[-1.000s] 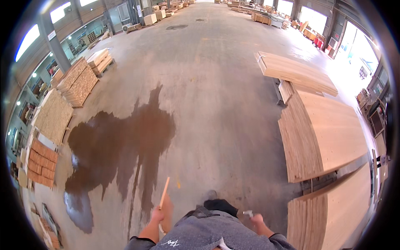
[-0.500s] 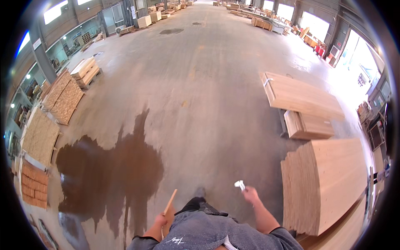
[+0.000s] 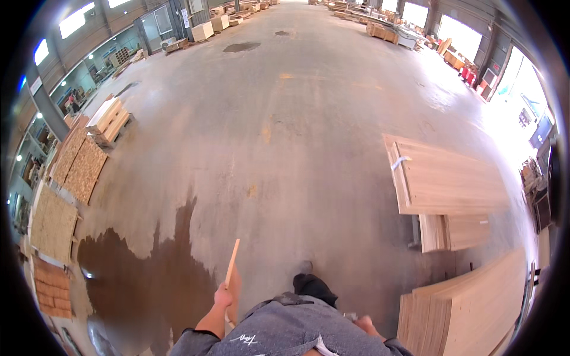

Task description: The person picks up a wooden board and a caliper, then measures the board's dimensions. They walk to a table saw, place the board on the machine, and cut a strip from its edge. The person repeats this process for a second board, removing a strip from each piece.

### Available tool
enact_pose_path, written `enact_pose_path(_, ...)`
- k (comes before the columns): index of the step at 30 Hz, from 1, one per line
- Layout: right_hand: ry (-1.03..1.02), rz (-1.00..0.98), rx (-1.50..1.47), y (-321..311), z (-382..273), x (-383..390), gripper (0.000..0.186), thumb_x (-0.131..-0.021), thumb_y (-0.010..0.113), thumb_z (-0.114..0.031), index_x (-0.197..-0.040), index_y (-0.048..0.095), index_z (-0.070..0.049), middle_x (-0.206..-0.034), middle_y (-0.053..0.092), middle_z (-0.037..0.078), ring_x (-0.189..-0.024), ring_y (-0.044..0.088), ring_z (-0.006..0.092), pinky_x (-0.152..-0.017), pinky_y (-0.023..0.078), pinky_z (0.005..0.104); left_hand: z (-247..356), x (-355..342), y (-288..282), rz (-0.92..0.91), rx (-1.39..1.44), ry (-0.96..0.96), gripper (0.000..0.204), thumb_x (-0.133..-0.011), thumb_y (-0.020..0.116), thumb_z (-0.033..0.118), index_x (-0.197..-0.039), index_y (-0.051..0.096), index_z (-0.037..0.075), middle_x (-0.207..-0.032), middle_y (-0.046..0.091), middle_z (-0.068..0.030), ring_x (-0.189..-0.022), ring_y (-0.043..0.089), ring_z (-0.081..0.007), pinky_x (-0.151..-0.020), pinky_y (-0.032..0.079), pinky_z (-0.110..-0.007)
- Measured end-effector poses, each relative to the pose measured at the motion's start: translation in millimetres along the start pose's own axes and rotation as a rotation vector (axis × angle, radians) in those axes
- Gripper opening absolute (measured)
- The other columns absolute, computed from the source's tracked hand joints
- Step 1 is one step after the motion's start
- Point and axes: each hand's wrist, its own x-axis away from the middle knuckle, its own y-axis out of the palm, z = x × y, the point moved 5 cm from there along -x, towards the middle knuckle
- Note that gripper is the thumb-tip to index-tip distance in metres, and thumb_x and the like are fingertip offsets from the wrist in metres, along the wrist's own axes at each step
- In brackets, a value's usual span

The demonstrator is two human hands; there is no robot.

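Note:
My left hand [image 3: 223,295] is wrapped round a flat light-wood board [image 3: 232,267], which stands on edge and points forward beside my left leg. Its face shows as a pale strip on the side toward my body. Down at my right side, my right hand [image 3: 366,324] is closed and partly hidden by my shirt. A small whitish-grey object [image 3: 350,316] sticks out of its fingers, too blurred to name.
A dark wet patch [image 3: 142,285] spreads over the concrete floor [image 3: 285,178] to my left. On the right lie stacks of wood panels [image 3: 448,178], with a nearer panel stack [image 3: 475,296] close by. Chipboard stacks [image 3: 80,160] line the left side.
I have walked forward, so the panel stacks and the wet patch have slid nearer. My right arm has swung back toward my hip, while the left hand has come forward with the board.

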Motion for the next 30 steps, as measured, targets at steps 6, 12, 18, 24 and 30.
enact_pose_path(6, -0.205, 0.176, -0.379, -285, -254, -186, 0.027, -0.084, 0.068, -0.029, -0.094, 0.073, -0.004, -0.073, 0.069, 0.015, -0.067, 0.069, 0.0251, -0.064, 0.055, 0.0418, 168, -111, -41, -0.067, 0.033, -0.025, 0.045, -0.09, 0.057, 0.025, -0.133, 0.061, 0.009, -0.123, 0.068, -0.0245, -0.119, 0.063, -0.043, -0.099, 0.05, -0.047)
enact_pose_path(12, -0.392, 0.231, -0.426, -534, -463, -310, 0.029, -0.088, 0.068, -0.03, -0.099, 0.069, -0.004, -0.081, 0.069, 0.017, -0.077, 0.067, 0.0322, -0.071, 0.051, 0.0449, 310, -273, -15, -0.121, -0.014, -0.012, 0.045, -0.089, 0.058, 0.023, -0.131, 0.062, 0.009, -0.122, 0.069, -0.0242, -0.118, 0.064, -0.0423, -0.098, 0.052, -0.048)
enact_pose_path(18, -0.341, 0.168, -0.086, -578, -500, -481, 0.029, -0.085, 0.065, -0.026, -0.103, 0.072, -0.004, -0.093, 0.073, 0.02, -0.094, 0.071, 0.0363, -0.081, 0.054, 0.0485, 438, -460, 10, -0.14, -0.139, 0.072, 0.043, -0.084, 0.063, 0.018, -0.126, 0.066, 0.009, -0.115, 0.071, -0.0235, -0.109, 0.067, -0.0416, -0.091, 0.055, -0.048)
enact_pose_path(24, -0.339, -0.03, -0.01, -590, -493, -588, 0.031, -0.082, 0.066, -0.033, -0.087, 0.075, -0.003, -0.071, 0.071, 0.017, -0.073, 0.073, 0.0322, -0.065, 0.056, 0.0464, 638, -622, -48, -0.199, -0.179, 0.148, 0.052, -0.078, 0.067, 0.014, -0.129, 0.064, 0.011, -0.116, 0.071, -0.0221, -0.105, 0.068, -0.0429, -0.088, 0.056, -0.05)
enact_pose_path(30, -0.447, 0.078, 0.113, -669, -534, -825, 0.032, -0.082, 0.067, -0.034, -0.086, 0.075, -0.003, -0.068, 0.07, 0.016, -0.07, 0.073, 0.0325, -0.064, 0.056, 0.0462, 843, -760, -70, -0.09, -0.046, 0.024, 0.046, -0.086, 0.063, 0.017, -0.132, 0.06, 0.009, -0.116, 0.071, -0.0227, -0.108, 0.067, -0.0432, -0.088, 0.055, -0.052)
